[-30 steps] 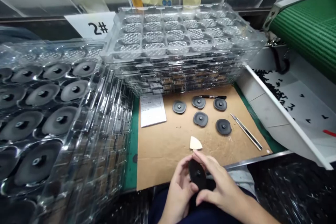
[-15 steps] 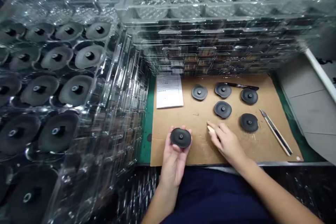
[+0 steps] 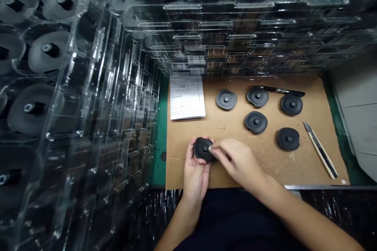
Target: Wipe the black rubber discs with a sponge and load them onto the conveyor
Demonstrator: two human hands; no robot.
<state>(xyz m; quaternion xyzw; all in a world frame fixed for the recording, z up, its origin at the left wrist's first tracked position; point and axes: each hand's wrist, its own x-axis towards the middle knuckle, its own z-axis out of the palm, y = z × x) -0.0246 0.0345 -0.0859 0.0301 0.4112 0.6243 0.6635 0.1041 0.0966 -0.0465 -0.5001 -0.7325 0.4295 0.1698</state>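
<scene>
Two hands: the left hand (image 3: 196, 174) is cupped palm-up, gripping a black disc (image 3: 203, 150) by its rim, while the right hand (image 3: 237, 160) reaches across from the right, fingers pinched shut on a small pale piece (image 3: 211, 148). Looks like sponge to me, but it's tiny and half hidden, so can't swear to it.

Where the disc is: sitting in the left palm, raised just above the near edge of a cardboard sheet (image 3: 182, 145), left of the sheet's middle.

Contact: the pale piece touches the disc's face, right beside its centre stud.

Long axis: the disc is slightly oval, and its long way runs roughly left-right, as far as I can tell.

Nearer hand: the left is underneath and closest; the right comes in over the top from the right.

Edges: the sheet's left edge meets a green mat (image 3: 160, 145), and the front of the desk (image 3: 324, 187) lies just past the wrists.

Room: plenty of cardboard to the right of the hands, up to the next disc.

Further out: five more black discs (image 3: 256, 122) in loose rows, a utility knife (image 3: 321, 150) at right, a marker (image 3: 282, 91) at the back, a paper form (image 3: 187, 98) back left, and stacked clear plastic trays (image 3: 235, 27) walling the back and left.
</scene>
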